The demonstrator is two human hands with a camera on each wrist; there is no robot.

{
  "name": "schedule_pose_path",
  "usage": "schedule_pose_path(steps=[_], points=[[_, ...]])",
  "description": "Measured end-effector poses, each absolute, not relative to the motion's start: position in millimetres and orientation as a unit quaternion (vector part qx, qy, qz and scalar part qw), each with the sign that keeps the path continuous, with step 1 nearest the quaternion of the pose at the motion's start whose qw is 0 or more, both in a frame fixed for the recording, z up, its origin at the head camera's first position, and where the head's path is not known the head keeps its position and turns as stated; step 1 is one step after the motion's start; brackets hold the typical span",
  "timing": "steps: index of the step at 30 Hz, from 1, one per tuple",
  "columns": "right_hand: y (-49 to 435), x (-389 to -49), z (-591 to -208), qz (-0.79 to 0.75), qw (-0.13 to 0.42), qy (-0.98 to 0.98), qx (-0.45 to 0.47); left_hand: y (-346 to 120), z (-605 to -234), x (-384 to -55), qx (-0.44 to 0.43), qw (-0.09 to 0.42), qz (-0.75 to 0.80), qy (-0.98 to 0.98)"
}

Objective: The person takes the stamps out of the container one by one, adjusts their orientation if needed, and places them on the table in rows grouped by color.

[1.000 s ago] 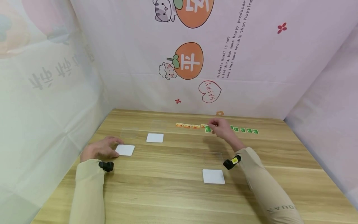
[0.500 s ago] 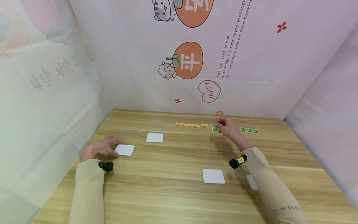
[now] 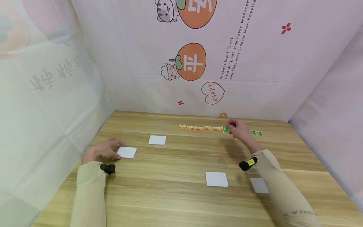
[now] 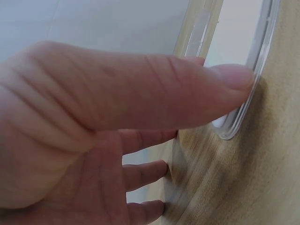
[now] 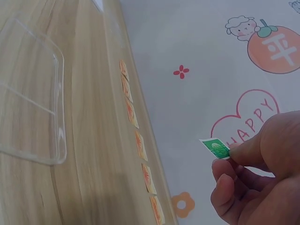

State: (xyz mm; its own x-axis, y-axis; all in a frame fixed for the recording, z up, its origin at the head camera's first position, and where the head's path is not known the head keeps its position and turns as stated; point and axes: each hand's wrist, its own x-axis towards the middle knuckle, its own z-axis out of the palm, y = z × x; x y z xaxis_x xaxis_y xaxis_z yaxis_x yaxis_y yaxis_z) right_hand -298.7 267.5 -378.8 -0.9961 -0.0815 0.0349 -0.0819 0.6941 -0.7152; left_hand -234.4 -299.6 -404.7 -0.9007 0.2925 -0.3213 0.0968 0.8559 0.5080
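Note:
My right hand (image 3: 239, 130) pinches a small green stamp-like picture piece (image 5: 218, 147) with a pale border between thumb and fingertips, in front of the back wall. Along the table's back edge runs a row of similar orange pieces (image 3: 199, 128); green ones (image 3: 259, 133) lie at its right, partly behind my hand. My left hand (image 3: 105, 149) holds a shallow clear plastic case with a white card (image 3: 127, 152) by its left end, thumb and index finger at opposite sides. In the left wrist view the thumb (image 4: 229, 77) lies over the case's rim while other fingertips touch the table.
Another white card (image 3: 157, 140) lies right of the left hand, with clear lids (image 3: 131, 134) behind. Nearer the front right are two more white cards, one (image 3: 216, 179) in the open and one (image 3: 259, 185) partly under my right sleeve. Printed cloth (image 3: 141, 69) walls the table's back and sides.
My right hand moves rightward along the row with the green piece, uncovering another orange piece and covering more of the green ones. My left hand stays at the case.

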Motion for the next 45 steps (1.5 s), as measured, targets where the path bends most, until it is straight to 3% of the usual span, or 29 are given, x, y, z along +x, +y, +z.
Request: schedule_pose_path(steps=[45], points=[[336.2,-307.2,-386.9,0.399,0.008,-0.917,0.003,-299.5,-405.3,-233.6,0.097,0.194,0.254,0.943]])
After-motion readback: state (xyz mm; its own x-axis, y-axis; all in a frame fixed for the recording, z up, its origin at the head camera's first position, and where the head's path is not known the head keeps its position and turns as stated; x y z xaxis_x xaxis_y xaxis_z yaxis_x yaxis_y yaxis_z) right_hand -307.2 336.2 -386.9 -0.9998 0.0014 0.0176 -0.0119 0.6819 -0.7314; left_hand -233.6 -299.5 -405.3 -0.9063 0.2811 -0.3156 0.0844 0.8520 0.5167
